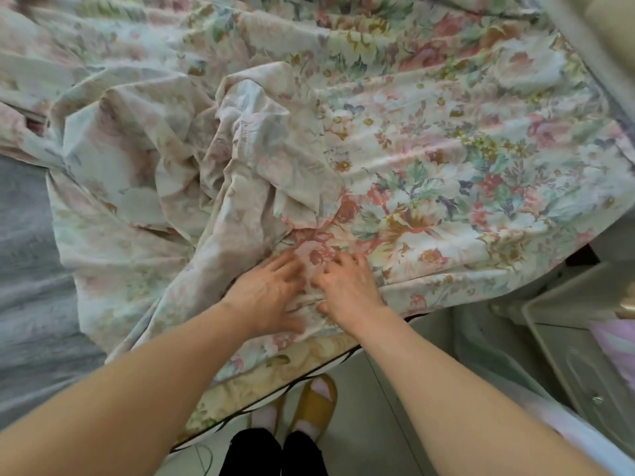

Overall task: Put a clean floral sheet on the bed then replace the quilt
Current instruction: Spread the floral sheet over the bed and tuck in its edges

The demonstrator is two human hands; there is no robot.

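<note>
Floral sheet (pixel 429 159) under left hand (pixel 271 293) and right hand (pixel 347 286), no legible writing.

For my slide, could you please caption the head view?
Both hands, left and right, press the rumpled floral sheet at the mattress edge.

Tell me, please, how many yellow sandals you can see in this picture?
2: one sandal on the floor below the mattress edge, the other sandal left of it, partly hidden under the bed.

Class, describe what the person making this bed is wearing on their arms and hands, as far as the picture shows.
Nothing: both forearms are bare, with no sleeves in view. The left hand and right hand have no gloves, and no rings, watch or bracelets can be seen. The picture is slightly blurred, so very small items could be missed.
</note>
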